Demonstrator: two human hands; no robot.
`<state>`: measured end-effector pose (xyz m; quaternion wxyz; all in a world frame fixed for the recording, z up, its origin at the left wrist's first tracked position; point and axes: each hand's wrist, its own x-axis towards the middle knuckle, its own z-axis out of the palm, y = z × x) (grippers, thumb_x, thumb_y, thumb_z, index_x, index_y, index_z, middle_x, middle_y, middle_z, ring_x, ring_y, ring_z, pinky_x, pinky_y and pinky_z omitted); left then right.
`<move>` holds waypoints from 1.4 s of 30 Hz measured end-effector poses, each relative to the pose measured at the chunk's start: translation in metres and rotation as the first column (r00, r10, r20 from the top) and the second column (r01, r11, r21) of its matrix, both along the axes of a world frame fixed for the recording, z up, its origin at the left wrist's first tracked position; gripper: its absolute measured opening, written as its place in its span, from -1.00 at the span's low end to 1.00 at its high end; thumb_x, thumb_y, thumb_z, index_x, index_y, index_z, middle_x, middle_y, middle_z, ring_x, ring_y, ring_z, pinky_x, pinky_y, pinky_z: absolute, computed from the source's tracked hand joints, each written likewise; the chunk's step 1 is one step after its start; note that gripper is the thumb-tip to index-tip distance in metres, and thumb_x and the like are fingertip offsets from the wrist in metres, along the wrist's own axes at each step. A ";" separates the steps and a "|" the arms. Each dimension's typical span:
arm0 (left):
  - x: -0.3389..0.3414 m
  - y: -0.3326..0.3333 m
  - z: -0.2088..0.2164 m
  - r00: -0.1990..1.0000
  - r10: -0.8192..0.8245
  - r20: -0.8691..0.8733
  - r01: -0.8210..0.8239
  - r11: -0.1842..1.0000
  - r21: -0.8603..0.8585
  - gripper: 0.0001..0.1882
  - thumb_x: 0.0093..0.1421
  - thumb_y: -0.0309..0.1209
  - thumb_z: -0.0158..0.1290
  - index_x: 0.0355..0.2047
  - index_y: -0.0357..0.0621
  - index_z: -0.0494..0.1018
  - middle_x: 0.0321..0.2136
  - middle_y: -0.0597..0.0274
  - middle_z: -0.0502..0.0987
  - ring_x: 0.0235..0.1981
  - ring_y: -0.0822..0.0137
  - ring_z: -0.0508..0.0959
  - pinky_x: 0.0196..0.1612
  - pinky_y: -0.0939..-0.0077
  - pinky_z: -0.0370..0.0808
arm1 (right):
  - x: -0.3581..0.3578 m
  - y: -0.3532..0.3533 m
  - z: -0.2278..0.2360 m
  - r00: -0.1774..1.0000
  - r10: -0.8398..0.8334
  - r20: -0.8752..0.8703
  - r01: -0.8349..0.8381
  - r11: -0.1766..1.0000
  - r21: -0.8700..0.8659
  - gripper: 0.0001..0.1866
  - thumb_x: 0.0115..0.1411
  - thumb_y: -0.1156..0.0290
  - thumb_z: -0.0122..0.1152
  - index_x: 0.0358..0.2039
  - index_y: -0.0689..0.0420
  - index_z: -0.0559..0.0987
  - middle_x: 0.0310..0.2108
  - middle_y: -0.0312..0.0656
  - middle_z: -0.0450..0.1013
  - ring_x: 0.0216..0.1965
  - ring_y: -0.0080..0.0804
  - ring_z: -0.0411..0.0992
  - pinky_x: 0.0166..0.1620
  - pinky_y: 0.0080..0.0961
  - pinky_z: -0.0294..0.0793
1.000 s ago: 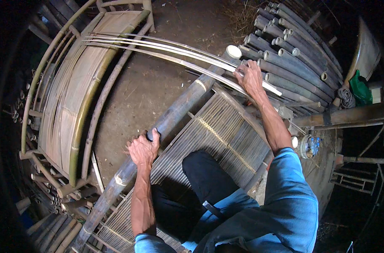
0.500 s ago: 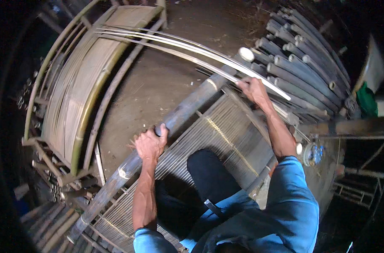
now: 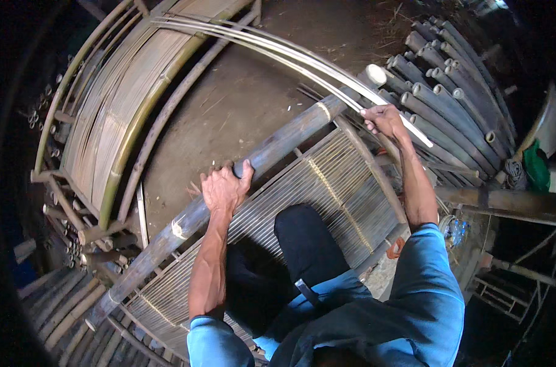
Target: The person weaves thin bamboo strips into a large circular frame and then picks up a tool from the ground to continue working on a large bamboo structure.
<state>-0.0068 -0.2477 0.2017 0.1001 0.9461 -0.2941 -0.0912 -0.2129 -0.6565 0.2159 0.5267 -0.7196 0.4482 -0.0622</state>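
Observation:
My left hand is wrapped over a thick grey bamboo pole, its thumb lying along the top. This pole forms the far edge of the slatted bamboo bench under my legs. My right hand is closed in a pinch on a thin, pale bamboo strip, near the pole's right end. Other long pale strips run beside it, arching toward the upper left. Their far ends lie over another bamboo bench. One strip's near end sticks out past my right hand.
A stack of grey bamboo poles lies at the upper right, beside a green cloth or bag. More poles lie at the lower left. The dirt floor shows between the two benches. Clear bottles stand right of my arm.
The whole view has shifted slightly. My right hand has moved a little up and right with the strip pinched in it; my left hand keeps its hold on the pole.

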 end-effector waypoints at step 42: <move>0.004 0.001 0.002 0.999 -0.001 -0.038 0.004 0.998 0.065 -0.29 0.35 0.23 -0.13 -0.02 -0.14 0.68 -0.26 -0.29 0.69 -0.10 -0.17 0.67 0.20 -0.05 0.42 | 0.012 0.026 0.011 0.896 0.336 -0.291 -0.396 0.306 -0.866 -0.69 -0.04 0.50 0.48 -0.21 0.10 0.69 -0.09 -0.15 0.50 0.01 -0.06 0.46 0.08 -0.15 0.46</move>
